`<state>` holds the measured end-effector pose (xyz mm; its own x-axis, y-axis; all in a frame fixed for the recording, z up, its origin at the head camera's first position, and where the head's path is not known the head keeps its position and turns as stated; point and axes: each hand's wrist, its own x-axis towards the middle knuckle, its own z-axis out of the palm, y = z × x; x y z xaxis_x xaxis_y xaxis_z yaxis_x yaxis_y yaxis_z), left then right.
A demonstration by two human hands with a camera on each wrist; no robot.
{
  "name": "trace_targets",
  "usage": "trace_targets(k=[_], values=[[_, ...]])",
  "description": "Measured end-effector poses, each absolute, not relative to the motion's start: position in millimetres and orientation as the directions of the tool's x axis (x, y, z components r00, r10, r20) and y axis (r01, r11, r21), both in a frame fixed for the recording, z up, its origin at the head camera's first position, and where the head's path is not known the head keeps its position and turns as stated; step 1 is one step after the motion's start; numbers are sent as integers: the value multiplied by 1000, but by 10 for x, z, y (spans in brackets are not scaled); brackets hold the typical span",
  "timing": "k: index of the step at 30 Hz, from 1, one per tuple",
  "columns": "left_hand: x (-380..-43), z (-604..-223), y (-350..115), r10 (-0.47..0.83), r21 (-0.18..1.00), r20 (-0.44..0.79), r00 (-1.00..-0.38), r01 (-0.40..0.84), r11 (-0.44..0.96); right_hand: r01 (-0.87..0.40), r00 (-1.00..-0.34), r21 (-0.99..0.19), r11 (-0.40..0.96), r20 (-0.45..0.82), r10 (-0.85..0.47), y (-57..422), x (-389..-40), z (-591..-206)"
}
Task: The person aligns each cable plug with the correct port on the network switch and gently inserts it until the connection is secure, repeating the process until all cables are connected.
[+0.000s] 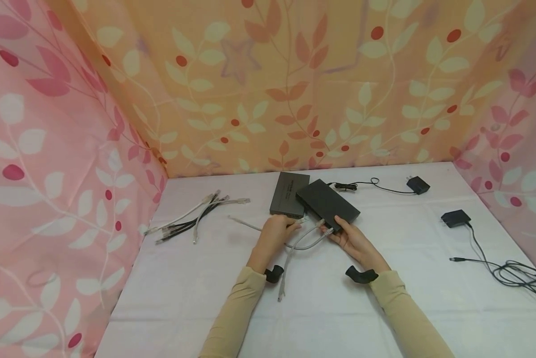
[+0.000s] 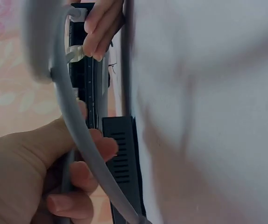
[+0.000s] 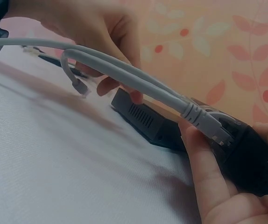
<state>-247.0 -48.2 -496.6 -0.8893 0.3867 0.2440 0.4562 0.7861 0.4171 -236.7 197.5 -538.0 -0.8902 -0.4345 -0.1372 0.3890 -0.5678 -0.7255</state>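
My right hand [image 1: 354,243] grips the front right corner of a black network switch [image 1: 327,200], thumb on top and fingers beneath, holding it tilted. Two grey Ethernet cables [image 1: 307,245] have their plugs in its port side; one plug [image 3: 212,129] shows close beside the right fingers. My left hand [image 1: 277,232] pinches another Ethernet cable just behind its clear plug [image 1: 303,220], which points at the ports. In the left wrist view the row of ports [image 2: 90,88] lies just past the left fingertips. A second switch [image 1: 290,191] lies flat on the table, behind the left hand.
Several grey and black Ethernet cables [image 1: 196,217] lie in a loose pile at the left. A power adapter [image 1: 417,185] with a thin cord sits at the back right; another adapter [image 1: 456,219] with a coiled cord [image 1: 518,275] lies farther right. Patterned curtains [image 1: 295,84] surround the white table [image 1: 183,298].
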Motion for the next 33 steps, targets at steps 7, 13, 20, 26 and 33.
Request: trace_targets(k=[7,13,20,26,33], values=[[-2483,-4945,-351,377,407,188,-907,421,811,393,-893,-726,-565,-153,-424,1979,-2359,-5368],[-2504,-4927,-276,350,387,207,-914,405,829,401,-894,-714,-573,-169,-415,1969,-2343,-5355],[-2513,-4924,-217,334,380,251,-909,410,829,396,-890,-709,-583,-139,-435,1978,-2348,-5354],[-2511,-4911,-175,327,349,257,-910,402,846,389,-890,-727,-566,-137,-436,1972,-2360,-5360],[-2518,-4904,-110,303,341,240,-922,372,863,394,-896,-736,-551,-175,-407,1972,-2366,-5359]])
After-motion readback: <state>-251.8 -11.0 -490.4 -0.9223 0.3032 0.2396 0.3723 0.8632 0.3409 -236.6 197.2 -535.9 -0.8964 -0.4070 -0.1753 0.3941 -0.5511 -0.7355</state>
